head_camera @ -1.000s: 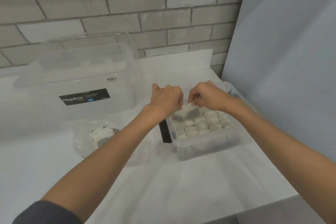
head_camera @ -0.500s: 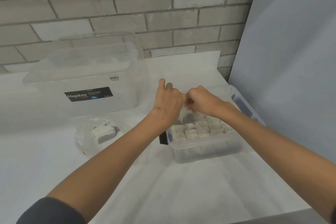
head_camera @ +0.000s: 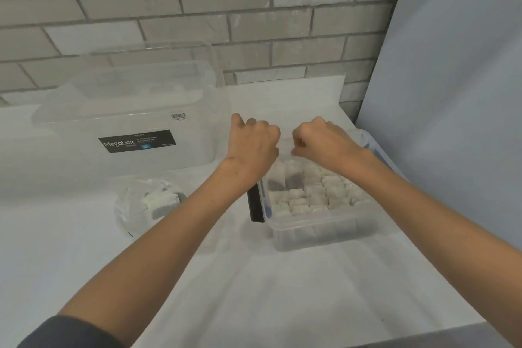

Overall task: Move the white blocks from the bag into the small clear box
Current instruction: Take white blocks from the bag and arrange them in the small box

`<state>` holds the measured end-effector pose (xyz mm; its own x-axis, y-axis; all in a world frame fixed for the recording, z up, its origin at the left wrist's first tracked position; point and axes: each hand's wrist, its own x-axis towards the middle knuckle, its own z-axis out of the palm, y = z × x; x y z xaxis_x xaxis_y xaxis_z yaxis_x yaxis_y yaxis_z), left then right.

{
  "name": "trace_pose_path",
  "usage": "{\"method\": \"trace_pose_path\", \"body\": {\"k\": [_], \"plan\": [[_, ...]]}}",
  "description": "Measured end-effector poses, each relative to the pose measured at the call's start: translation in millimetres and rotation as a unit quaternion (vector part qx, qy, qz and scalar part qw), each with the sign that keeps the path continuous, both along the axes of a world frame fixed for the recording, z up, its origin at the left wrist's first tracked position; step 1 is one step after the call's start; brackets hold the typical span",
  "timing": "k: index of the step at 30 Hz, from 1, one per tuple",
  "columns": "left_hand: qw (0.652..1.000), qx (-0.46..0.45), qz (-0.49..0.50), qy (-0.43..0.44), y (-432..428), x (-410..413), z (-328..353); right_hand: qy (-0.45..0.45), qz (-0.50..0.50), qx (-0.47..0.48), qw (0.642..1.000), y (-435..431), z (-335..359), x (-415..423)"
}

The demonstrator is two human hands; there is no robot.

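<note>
My left hand (head_camera: 254, 147) and my right hand (head_camera: 322, 141) hover close together over the back left corner of the small clear box (head_camera: 324, 230). Both have curled fingers and pinch the top of a thin clear bag (head_camera: 284, 178). It hangs between them with a few white blocks inside, low over the box. Several white blocks (head_camera: 319, 195) lie packed in the box. A second clear bag (head_camera: 147, 202) holding white blocks lies on the white table to the left of my left forearm.
A large clear Megabox container (head_camera: 127, 121) stands at the back left against the brick wall. A black clip (head_camera: 255, 206) sticks out on the small box's left side. A pale blue panel (head_camera: 452, 93) rises close on the right. The table edge (head_camera: 423, 333) runs at bottom right.
Both hands have risen slightly and drawn a little apart, pulling at the top of the bag over the box. The bag on the table has not moved.
</note>
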<state>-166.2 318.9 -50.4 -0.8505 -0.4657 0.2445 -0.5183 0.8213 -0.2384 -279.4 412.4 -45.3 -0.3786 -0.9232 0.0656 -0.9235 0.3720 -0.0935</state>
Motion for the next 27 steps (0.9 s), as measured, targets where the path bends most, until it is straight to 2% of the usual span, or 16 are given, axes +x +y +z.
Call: {"method": "trace_pose_path", "body": {"k": [4, 8, 12, 15, 17, 20, 22, 27], "plan": [[0.994, 0.064, 0.000, 0.085, -19.4, 19.2, 17.6, -0.037, 0.007, -0.074, 0.997, -3.7, 24.6, 9.5], [0.984, 0.127, 0.022, 0.124, -44.5, 53.4, 31.6, -0.084, 0.042, -0.129, 0.987, -19.9, 46.9, 37.9], [0.968, 0.222, 0.074, 0.095, -69.0, 97.6, 38.8, -0.126, 0.069, -0.130, 0.981, -45.6, 53.2, 79.8], [0.923, 0.366, 0.104, 0.048, -90.6, 133.5, 40.2, -0.171, 0.094, -0.118, 0.974, -66.0, 51.5, 115.7], [0.906, 0.411, 0.105, -0.006, -104.4, 154.2, 35.1, -0.211, 0.117, -0.093, 0.966, -79.7, 44.2, 139.7], [0.893, 0.424, 0.102, -0.112, -118.9, 176.3, 17.8, -0.272, 0.149, -0.011, 0.951, -100.1, 20.7, 172.6], [0.893, 0.412, 0.103, -0.148, -126.4, 184.6, -1.7, -0.289, 0.146, 0.036, 0.945, -113.0, -2.5, 185.6], [0.924, 0.343, 0.129, -0.107, -135.5, 193.4, -55.6, -0.262, 0.053, 0.055, 0.962, -136.4, -55.3, 190.3]]}}
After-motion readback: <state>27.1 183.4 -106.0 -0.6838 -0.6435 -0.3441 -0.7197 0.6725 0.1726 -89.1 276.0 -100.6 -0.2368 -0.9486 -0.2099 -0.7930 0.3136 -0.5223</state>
